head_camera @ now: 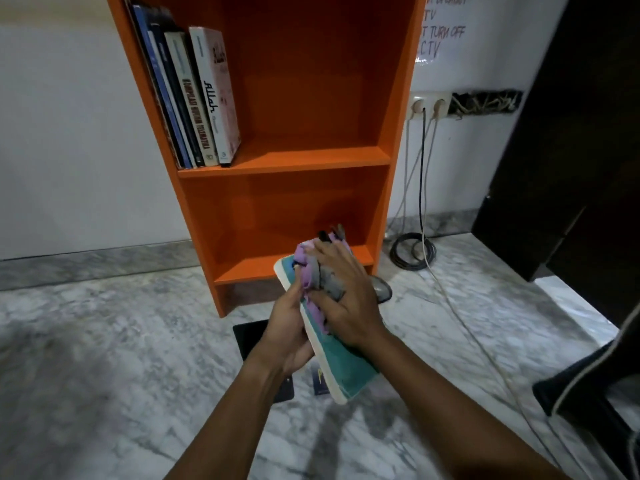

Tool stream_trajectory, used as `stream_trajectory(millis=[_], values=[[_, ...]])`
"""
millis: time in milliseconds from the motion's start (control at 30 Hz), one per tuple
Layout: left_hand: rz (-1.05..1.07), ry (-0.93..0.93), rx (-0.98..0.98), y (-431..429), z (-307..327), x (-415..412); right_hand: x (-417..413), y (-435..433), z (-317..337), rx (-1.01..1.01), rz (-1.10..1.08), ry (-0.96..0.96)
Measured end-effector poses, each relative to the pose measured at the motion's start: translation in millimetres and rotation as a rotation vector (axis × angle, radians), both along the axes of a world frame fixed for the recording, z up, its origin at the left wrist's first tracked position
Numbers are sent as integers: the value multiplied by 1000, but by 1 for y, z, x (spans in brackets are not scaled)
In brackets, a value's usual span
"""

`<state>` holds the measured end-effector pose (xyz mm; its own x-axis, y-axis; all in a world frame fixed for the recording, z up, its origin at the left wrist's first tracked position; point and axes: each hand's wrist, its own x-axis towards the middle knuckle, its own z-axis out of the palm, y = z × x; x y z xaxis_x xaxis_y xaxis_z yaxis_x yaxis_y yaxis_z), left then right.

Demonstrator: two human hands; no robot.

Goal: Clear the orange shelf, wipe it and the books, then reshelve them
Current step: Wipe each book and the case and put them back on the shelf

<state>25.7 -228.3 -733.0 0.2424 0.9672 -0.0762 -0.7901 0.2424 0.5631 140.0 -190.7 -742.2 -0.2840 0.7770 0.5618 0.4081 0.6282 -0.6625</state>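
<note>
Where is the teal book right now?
Head view, lower centre: the teal book is held before the orange shelf, left hand gripping its edge, right hand holding the cloth on its cover.

In front of the orange shelf [301, 157], the left hand [289, 337] grips a teal book [349, 370] by its edge, and the right hand [348, 306] holds a bunched purple-grey cloth [310, 268] against its cover.

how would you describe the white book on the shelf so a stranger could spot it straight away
Look at the orange shelf against the white wall: on its upper board, books lean at the left. The white book is the rightmost of them, and alone has "Allah" in black script down its spine.
</note>
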Motion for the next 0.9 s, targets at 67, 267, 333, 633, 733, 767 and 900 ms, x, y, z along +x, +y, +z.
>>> stream_trajectory(millis=[67,267,333,633,733,767,900], values=[[-31,20,2,-3,3,-3,2,12,7,-43,-38,40],[150,162,2,2,20,-18,4,30,4,-279,-135,212],[259,126,9,10,21,-35,13,22,-16,-379,-45,267],[330,298,-44,29,17,-64,39,-2,-23,-717,173,519],[554,768,-219,33,14,-44,39,1,-12,-645,-3,577],[673,875,-270,31,11,-34,39,1,-12,-559,-79,547],[465,685,-174,32,10,4,26,-13,-17,-32,-207,166]])
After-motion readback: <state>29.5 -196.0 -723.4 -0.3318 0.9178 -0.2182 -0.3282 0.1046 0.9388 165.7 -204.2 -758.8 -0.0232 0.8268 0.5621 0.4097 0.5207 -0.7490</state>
